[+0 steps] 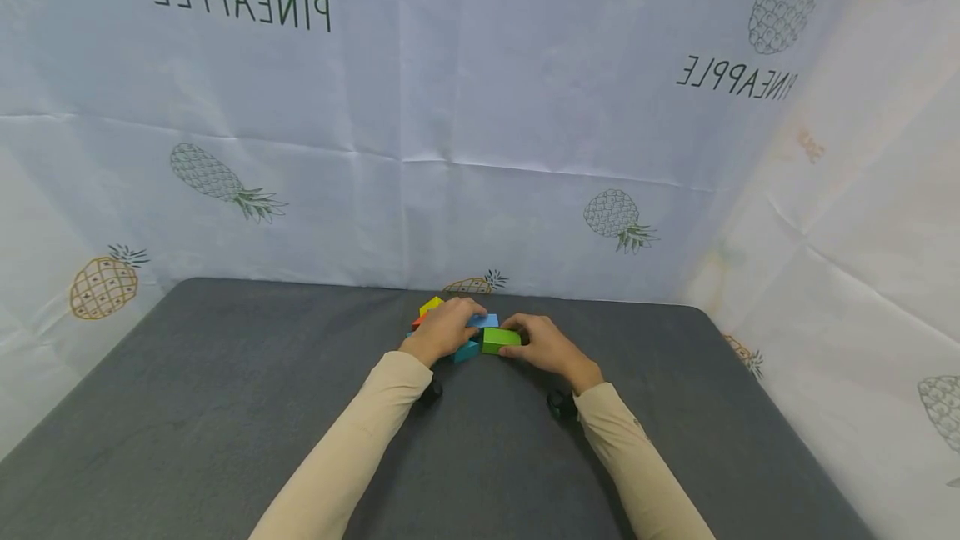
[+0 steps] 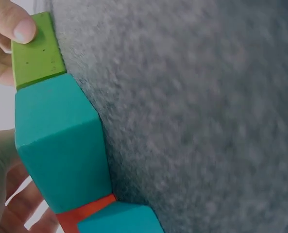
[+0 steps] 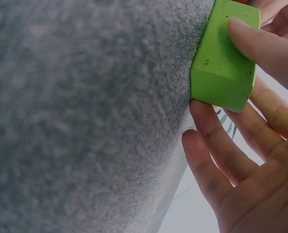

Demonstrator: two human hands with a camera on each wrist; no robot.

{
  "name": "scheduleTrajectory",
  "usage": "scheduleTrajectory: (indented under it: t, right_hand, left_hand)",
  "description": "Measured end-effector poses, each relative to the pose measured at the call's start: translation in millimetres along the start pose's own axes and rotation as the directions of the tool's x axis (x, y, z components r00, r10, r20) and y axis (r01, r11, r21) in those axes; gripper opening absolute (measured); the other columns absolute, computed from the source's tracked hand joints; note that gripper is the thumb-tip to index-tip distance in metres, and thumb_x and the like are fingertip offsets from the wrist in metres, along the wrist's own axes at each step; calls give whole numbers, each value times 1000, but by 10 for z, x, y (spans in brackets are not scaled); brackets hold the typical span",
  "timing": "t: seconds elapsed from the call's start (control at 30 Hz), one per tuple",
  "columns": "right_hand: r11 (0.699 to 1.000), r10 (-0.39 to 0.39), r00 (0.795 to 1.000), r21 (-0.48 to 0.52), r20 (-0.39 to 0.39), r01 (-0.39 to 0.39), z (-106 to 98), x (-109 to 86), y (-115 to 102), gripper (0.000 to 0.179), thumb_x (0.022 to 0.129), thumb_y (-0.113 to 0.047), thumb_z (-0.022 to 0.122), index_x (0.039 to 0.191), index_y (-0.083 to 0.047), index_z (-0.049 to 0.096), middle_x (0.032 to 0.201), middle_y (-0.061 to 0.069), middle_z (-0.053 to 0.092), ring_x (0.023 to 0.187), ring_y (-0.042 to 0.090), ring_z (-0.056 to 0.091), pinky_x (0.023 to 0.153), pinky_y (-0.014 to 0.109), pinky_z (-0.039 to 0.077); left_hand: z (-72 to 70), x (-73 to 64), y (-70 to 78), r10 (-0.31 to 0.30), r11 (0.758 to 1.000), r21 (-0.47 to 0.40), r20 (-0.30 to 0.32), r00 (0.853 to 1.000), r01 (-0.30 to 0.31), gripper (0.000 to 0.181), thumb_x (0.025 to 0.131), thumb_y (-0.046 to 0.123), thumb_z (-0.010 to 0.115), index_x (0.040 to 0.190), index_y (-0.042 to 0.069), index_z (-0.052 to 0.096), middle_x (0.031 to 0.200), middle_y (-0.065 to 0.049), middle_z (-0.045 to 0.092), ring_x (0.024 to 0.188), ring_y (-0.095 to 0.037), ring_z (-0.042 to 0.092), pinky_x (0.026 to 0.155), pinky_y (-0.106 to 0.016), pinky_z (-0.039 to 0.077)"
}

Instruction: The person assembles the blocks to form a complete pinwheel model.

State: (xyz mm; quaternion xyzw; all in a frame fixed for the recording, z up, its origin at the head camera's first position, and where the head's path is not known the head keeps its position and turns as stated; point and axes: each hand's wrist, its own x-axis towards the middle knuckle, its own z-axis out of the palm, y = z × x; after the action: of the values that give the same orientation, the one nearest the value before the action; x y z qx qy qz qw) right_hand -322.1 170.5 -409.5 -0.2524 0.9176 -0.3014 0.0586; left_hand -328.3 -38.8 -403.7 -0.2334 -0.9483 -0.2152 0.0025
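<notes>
My right hand (image 1: 547,348) grips a green block (image 1: 501,341) at the right end of a group of coloured blocks. In the right wrist view the thumb (image 3: 260,46) lies on the green block's near face, with fingers behind and beneath it. My left hand (image 1: 444,328) reaches over the group, close to a teal block (image 2: 66,141) that stands against the green block's end. Behind the hands a light blue block (image 1: 486,320) shows. The left fingers (image 2: 25,206) are partly hidden behind the teal block; I cannot tell whether they pinch anything.
By the left hand are a yellow block (image 1: 431,305), an orange-red piece (image 2: 85,211) and another blue block (image 2: 122,221). All lie near the back edge of the dark grey table (image 1: 480,457). A white pineapple-print cloth (image 1: 465,107) hangs right behind.
</notes>
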Motion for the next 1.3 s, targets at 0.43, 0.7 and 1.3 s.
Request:
scheduleTrajectory:
  t: [0.43, 0.7, 1.3]
  right_hand:
    - [998, -35, 999, -45, -15, 34, -60, -123, 15, 38, 92, -24, 73, 123, -4, 64, 113, 10, 68, 92, 16, 65, 80, 34, 54]
    - [997, -42, 998, -66, -36, 40, -111, -234, -37, 37, 92, -25, 73, 122, -5, 65, 112, 7, 68, 93, 15, 64, 81, 36, 53]
    - [995, -4, 994, -104, -111, -8, -170, -468, -128, 37, 89, -23, 76, 120, -6, 66, 109, 5, 69, 92, 13, 62, 83, 38, 54]
  left_hand:
    - [-60, -37, -3, 29, 995, -97, -57, 998, -34, 35, 95, 8, 66, 130, 9, 66, 136, -10, 61, 131, -29, 54, 107, -42, 47]
    - [-98, -129, -4, 86, 984, -145, -124, 989, -104, 35, 94, 6, 67, 128, 6, 66, 134, -13, 61, 122, -31, 59, 99, -42, 51]
    - [-92, -347, 11, 126, 972, -176, -152, 980, -152, 34, 93, 7, 67, 127, 6, 66, 130, -12, 63, 105, -24, 64, 88, -40, 54]
